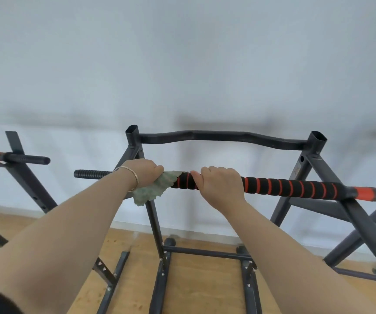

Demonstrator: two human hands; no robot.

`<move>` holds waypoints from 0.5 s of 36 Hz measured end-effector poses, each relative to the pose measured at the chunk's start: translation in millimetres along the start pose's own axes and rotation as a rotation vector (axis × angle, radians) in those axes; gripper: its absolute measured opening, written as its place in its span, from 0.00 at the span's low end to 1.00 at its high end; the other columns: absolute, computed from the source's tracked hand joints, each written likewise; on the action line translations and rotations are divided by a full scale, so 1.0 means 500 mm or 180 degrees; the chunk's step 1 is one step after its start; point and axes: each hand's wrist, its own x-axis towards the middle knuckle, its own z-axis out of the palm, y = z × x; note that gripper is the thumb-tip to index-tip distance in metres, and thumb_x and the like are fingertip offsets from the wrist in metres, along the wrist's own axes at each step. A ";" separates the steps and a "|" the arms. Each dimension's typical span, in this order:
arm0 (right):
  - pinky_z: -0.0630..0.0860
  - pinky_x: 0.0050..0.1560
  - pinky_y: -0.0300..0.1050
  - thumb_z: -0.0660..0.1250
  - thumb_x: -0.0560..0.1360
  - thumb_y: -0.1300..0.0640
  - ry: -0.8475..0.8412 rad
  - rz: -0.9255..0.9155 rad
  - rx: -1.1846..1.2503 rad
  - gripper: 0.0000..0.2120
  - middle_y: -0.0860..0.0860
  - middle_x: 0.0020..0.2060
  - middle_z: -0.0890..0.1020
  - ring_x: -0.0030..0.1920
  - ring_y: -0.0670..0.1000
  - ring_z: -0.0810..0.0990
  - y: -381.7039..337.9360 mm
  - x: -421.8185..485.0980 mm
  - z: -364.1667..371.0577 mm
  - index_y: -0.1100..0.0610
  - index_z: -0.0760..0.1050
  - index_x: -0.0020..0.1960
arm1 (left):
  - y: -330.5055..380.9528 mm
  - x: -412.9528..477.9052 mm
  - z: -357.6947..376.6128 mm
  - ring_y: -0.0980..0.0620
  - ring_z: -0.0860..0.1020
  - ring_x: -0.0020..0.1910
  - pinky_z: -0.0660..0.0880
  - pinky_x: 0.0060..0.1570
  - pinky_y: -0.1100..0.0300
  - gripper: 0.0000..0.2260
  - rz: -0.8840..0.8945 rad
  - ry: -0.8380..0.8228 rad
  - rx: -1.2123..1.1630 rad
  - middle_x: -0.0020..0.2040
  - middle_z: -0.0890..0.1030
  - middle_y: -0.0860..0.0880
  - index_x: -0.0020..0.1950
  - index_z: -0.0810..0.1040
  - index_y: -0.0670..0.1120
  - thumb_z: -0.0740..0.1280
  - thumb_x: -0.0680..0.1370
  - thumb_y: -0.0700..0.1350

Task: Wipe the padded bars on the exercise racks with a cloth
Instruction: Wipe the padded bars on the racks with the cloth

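Two forearms (58, 234) reach in from 7 and 5 o'clock. At centre, the left hand (140, 172) curls its fingers round a green cloth (157, 188) wrapped on the padded bar (295, 186). The right hand (219, 185), just beside it, grips the foam with its fingers wrapped over. Toward 9 o'clock the bar's ribbed end (89, 173) juts free, with open room before the neighbouring rack (27, 159). Uncovered foam runs toward 3 o'clock.
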 end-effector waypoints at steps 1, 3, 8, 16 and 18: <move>0.62 0.29 0.43 0.58 0.81 0.48 -0.0105 -0.0093 0.0123 0.11 0.49 0.31 0.71 0.28 0.53 0.70 -0.001 -0.002 -0.009 0.53 0.75 0.53 | -0.001 0.000 0.001 0.50 0.71 0.38 0.66 0.40 0.54 0.17 0.0008 -0.0014 -0.0037 0.37 0.74 0.49 0.37 0.68 0.47 0.48 0.82 0.47; 0.65 0.30 0.43 0.56 0.82 0.44 -0.0370 0.0047 0.0411 0.14 0.50 0.35 0.74 0.33 0.53 0.75 0.001 0.013 -0.024 0.52 0.73 0.55 | -0.004 -0.001 0.000 0.50 0.72 0.38 0.66 0.40 0.54 0.19 -0.0031 -0.0014 -0.0122 0.37 0.76 0.48 0.37 0.71 0.46 0.48 0.81 0.50; 0.65 0.34 0.45 0.45 0.80 0.32 -0.1248 0.0732 0.1330 0.33 0.51 0.32 0.73 0.33 0.52 0.72 -0.025 0.079 -0.069 0.58 0.72 0.39 | -0.001 -0.008 -0.010 0.50 0.77 0.43 0.70 0.46 0.53 0.21 0.0041 -0.0168 -0.0128 0.42 0.79 0.48 0.43 0.76 0.46 0.47 0.81 0.52; 0.74 0.50 0.50 0.61 0.77 0.52 -0.0995 0.1050 0.1755 0.08 0.50 0.43 0.81 0.47 0.54 0.79 -0.103 0.113 -0.063 0.55 0.76 0.45 | -0.022 0.016 -0.013 0.50 0.77 0.47 0.74 0.53 0.52 0.16 0.0335 -0.0136 -0.0692 0.43 0.79 0.51 0.40 0.74 0.50 0.53 0.81 0.53; 0.77 0.49 0.49 0.62 0.78 0.56 -0.0764 0.1162 0.2136 0.06 0.50 0.46 0.81 0.48 0.53 0.79 -0.098 0.106 -0.068 0.56 0.77 0.48 | -0.032 0.023 -0.021 0.52 0.77 0.47 0.73 0.49 0.55 0.14 0.0385 -0.0055 -0.1095 0.44 0.80 0.52 0.43 0.76 0.52 0.57 0.80 0.58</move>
